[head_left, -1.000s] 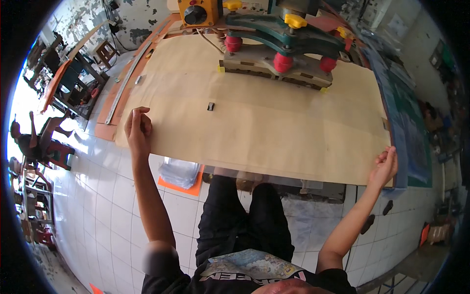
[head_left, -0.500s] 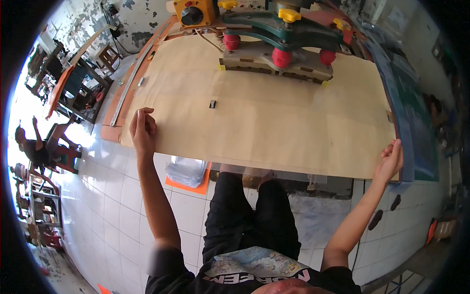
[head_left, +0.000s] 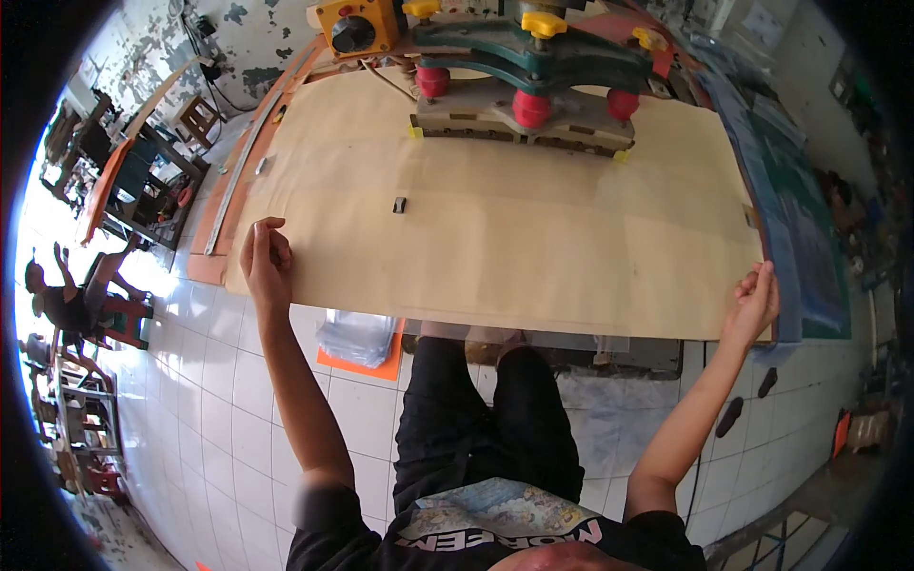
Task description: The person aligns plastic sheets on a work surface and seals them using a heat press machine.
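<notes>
A wide pale-tan board [head_left: 514,238] lies across the worktop. Over its left near corner, my left hand [head_left: 268,262] has its fingers curled and thumb and index pinched together. My right hand [head_left: 754,303] pinches at the board's right near corner. Thin clear plastic film [head_left: 571,344] shows faintly past the near edge, between the hands. Whether it reaches either hand's fingertips is too faint to make out. A small dark block [head_left: 400,205] rests on the board, nearer my left hand. Beyond it stands a press head [head_left: 524,114] with green arms and red cylinders.
A yellow control box [head_left: 358,27] with a black knob sits behind. A metal ruler [head_left: 238,181] runs along the left side. Below the near edge, clear plastic sheets [head_left: 354,335] lie on an orange sheet. Another person [head_left: 65,303] sits far left; blue material [head_left: 783,238] covers the right side.
The whole view has shifted slightly, with the board and press now a little further left. Both hands stay pinched near the board's near corners; my left index finger looks slightly straighter.
</notes>
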A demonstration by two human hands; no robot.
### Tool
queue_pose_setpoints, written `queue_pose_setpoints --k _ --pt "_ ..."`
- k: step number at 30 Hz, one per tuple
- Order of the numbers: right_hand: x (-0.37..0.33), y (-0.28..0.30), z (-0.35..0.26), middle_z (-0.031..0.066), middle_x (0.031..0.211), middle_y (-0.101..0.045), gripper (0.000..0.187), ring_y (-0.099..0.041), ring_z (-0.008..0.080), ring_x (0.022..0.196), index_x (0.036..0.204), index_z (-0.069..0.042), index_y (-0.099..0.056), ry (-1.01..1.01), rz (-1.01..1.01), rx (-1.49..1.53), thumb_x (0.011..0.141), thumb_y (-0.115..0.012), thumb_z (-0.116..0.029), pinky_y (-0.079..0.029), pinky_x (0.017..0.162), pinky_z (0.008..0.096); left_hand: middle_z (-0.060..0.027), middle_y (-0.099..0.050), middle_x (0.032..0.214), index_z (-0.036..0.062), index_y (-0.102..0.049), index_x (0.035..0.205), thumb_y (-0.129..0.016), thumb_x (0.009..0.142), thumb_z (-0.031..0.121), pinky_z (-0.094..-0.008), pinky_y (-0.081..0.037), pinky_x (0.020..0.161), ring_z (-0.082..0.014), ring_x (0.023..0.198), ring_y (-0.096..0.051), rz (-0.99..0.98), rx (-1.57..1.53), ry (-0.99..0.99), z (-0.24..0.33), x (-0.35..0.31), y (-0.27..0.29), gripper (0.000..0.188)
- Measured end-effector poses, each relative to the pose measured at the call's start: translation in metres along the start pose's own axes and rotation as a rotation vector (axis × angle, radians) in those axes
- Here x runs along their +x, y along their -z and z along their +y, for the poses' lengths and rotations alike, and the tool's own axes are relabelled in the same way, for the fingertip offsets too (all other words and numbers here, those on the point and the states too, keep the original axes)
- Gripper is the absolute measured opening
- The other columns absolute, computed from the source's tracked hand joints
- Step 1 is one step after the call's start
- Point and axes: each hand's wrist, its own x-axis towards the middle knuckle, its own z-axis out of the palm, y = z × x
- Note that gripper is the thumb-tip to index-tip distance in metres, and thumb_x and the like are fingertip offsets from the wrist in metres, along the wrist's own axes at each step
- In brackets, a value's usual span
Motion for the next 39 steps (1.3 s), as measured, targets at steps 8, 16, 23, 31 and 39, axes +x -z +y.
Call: queue_pose_setpoints --k 8,16,23,31,39 --pt "0.000 0.000 0.002 -0.0012 0.061 -0.047 0.027 -0.041 0.0057 0.055 0.084 -0.002 -0.060 0.014 -0.036 0.027 0.089 -0.061 -0.028 -0.032 0.048 0.0196 0.0032 -0.038 0.057 -0.0001 -0.059 0.093 -0.042 0.097 0.027 -0.0204 -0.023 0.045 -0.0040 0.050 -0.032 -0.021 0.000 -0.025 -0.003 0.001 0.003 0.032" --pt "0.000 0.000 0.005 -0.0007 0.062 -0.047 0.028 -0.041 0.0060 0.055 0.083 -0.002 -0.060 0.013 -0.046 -0.015 0.089 -0.060 -0.029 -0.030 0.049 0.0198 0.0042 -0.037 0.057 0.0000 -0.059 0.092 -0.044 0.096 0.025 -0.0198 -0.021 0.045 -0.0029 0.050 -0.031 0.007 -0.067 -0.032 -0.004 -0.001 0.003 0.029" --pt "-0.013 -0.008 -0.004 -0.0022 0.062 -0.048 0.025 -0.043 0.0055 0.057 0.083 -0.002 -0.061 0.164 -0.077 -0.222 0.091 -0.057 -0.026 -0.033 0.052 0.0207 0.0049 -0.038 0.056 0.0005 -0.059 0.090 -0.048 0.095 0.024 -0.0192 -0.020 0.046 -0.0022 0.051 -0.032 0.022 0.011 -0.015 0.005 -0.004 -0.003 0.026" --pt "0.011 -0.011 0.007 0.0031 0.077 -0.058 0.024 -0.053 0.0104 0.071 0.091 0.001 -0.062 0.308 -0.237 -0.537 0.091 -0.057 -0.023 -0.044 0.065 0.0243 0.0066 -0.036 0.057 0.0023 -0.059 0.088 -0.050 0.094 0.025 -0.0197 -0.019 0.046 -0.0020 0.050 -0.030 0.022 0.074 -0.049 -0.001 -0.005 0.002 0.025" --pt "0.084 -0.021 -0.003 0.0238 0.109 -0.060 0.055 -0.057 0.0390 0.103 0.114 -0.001 -0.055 0.174 -0.389 -1.491 0.077 -0.065 -0.041 -0.044 0.087 0.0429 0.0072 -0.034 0.056 0.0023 -0.059 0.089 -0.050 0.094 0.024 -0.0200 -0.019 0.046 -0.0018 0.049 -0.028 -0.020 0.133 -0.013 -0.001 -0.007 -0.005 0.024"
